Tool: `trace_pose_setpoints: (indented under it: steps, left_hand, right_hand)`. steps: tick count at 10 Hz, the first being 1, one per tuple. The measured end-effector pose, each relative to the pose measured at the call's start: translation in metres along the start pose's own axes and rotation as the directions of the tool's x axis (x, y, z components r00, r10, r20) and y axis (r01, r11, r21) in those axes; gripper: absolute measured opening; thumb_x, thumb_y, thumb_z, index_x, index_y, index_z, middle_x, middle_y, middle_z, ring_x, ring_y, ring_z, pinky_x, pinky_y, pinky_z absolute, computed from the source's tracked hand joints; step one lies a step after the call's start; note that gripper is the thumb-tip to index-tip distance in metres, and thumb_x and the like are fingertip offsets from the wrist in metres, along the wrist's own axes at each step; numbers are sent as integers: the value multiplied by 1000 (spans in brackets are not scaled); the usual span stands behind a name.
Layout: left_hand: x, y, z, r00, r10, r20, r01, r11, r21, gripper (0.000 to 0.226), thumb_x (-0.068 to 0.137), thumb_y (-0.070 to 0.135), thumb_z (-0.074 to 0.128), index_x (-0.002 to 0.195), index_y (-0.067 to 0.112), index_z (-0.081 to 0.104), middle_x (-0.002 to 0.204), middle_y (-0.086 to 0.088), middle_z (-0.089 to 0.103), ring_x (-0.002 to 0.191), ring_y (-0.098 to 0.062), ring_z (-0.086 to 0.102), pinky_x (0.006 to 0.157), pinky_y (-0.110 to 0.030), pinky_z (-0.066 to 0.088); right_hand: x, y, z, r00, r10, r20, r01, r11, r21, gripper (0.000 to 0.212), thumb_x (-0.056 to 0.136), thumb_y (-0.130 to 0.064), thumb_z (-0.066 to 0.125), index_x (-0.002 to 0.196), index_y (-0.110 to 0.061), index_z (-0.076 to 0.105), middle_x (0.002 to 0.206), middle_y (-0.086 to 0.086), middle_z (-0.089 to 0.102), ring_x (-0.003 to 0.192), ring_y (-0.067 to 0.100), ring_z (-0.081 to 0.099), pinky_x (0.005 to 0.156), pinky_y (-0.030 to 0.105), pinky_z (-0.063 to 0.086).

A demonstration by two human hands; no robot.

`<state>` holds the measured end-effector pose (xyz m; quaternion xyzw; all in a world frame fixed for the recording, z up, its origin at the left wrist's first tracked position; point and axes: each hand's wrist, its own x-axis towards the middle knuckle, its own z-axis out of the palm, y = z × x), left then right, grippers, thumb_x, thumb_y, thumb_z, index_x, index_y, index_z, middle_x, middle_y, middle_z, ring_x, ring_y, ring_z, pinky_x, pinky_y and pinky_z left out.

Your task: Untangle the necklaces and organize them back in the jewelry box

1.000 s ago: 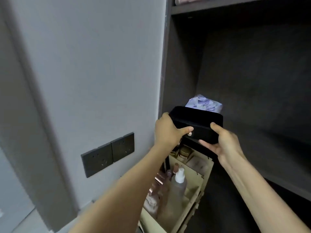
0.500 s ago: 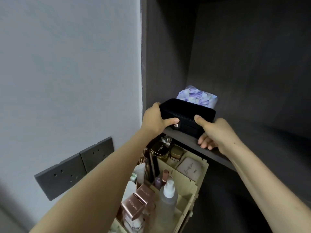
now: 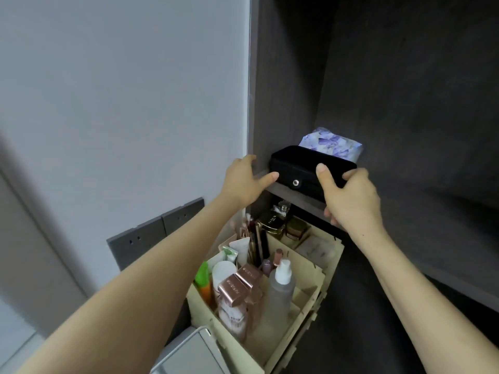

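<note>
Fingers (image 3: pixel 353 174) of the right hand (image 3: pixel 351 203) grip the jewelry box (image 3: pixel 302 161) on the shelf (image 3: pixel 286 193), the left hand (image 3: pixel 241 182) spread loose beside it; steady both ends, keeping it level.

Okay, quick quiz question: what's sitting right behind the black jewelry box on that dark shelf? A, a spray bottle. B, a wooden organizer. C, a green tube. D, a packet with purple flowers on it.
D: a purple-flowered packet shows just behind the closed black jewelry box, both up on the dark shelf.
</note>
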<state>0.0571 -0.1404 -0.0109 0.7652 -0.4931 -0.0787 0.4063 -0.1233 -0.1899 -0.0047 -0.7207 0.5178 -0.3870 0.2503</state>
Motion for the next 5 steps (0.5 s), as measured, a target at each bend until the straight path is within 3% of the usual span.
trace_pose_setpoints:
  steps: [1, 2, 3, 4, 5]
  left_hand:
    - [-42, -12, -24, 990, 53, -134, -51, 999, 19, 35, 92, 30, 60, 120, 9, 60, 118, -5, 60, 109, -18, 54, 89, -20, 38]
    - [-87, -33, -46, 971, 81, -226, -80, 997, 12, 13, 92, 18, 57, 95, 12, 69, 95, 2, 60, 93, -15, 58, 78, -19, 39]
    - [-135, -57, -67, 956, 56, -289, -53, 998, 21, 11, 91, 15, 59, 84, 18, 65, 90, 1, 61, 82, -12, 56, 71, -21, 42]
    - [-194, -69, -104, 900, 28, -434, -29, 1000, 2, 13, 90, 13, 61, 81, 22, 64, 83, 7, 61, 74, -4, 53, 65, -15, 38]
    - [-256, -62, -159, 777, 52, -627, -48, 999, 23, 9, 89, 15, 63, 84, 21, 68, 82, 10, 63, 75, -8, 56, 65, -12, 41]
  right_hand:
    - [-43, -20, 12, 972, -216, 89, 217, 976, -6, 40, 92, -52, 44, 84, -13, 55, 69, 5, 65, 65, 19, 62, 58, 29, 47]
    - [-82, -37, 32, 924, -354, 146, 340, 934, 112, 41, 95, -36, 47, 68, -7, 56, 58, 10, 60, 57, 24, 58, 59, 38, 49]
    - [-118, -49, 55, 877, -436, 200, 381, 887, 260, 42, 94, -30, 48, 65, 0, 54, 55, 16, 56, 54, 32, 52, 56, 44, 46]
    - [-151, -71, 61, 782, -572, 247, 415, 774, 477, 38, 95, -29, 50, 68, -2, 57, 54, 13, 55, 51, 24, 52, 56, 40, 47]
    - [-175, -103, 39, 705, -665, 246, 354, 631, 691, 35, 94, -29, 51, 71, -6, 60, 53, 4, 52, 48, 9, 49, 49, 18, 41]
